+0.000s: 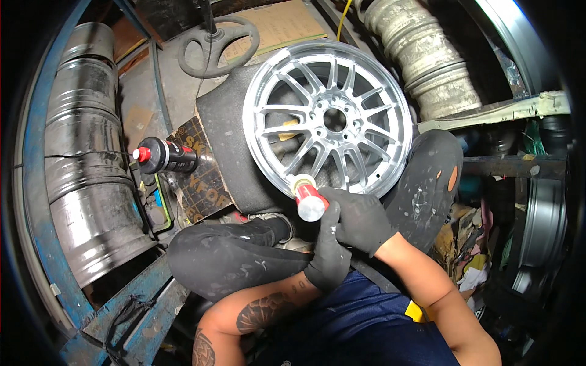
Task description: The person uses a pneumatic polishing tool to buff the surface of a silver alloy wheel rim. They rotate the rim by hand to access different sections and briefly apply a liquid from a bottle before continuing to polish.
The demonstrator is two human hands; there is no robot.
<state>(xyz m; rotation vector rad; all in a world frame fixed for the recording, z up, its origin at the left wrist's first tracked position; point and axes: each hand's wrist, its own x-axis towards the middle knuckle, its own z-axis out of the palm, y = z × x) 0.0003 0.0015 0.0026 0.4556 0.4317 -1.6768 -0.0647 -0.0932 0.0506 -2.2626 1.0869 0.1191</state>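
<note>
A shiny silver multi-spoke alloy wheel [329, 116] lies tilted on a black foam pad [223, 119] in front of me. A red-and-silver hand tool [308, 201] with a round pad presses against the wheel's near rim. My right hand [360, 219], in a black glove, is wrapped around the tool's body. My left hand [329, 253], also gloved in black, is closed just below it, supporting the tool's end and the right hand. My knees in dark, paint-flecked trousers flank the wheel.
A black bottle with a red cap [165, 157] lies on printed cardboard at the left. Dull metal barrels [85, 183] stand at the far left, a grey ribbed duct [427, 61] at upper right, a black steering wheel [217, 43] behind, and another rim [540, 226] at right.
</note>
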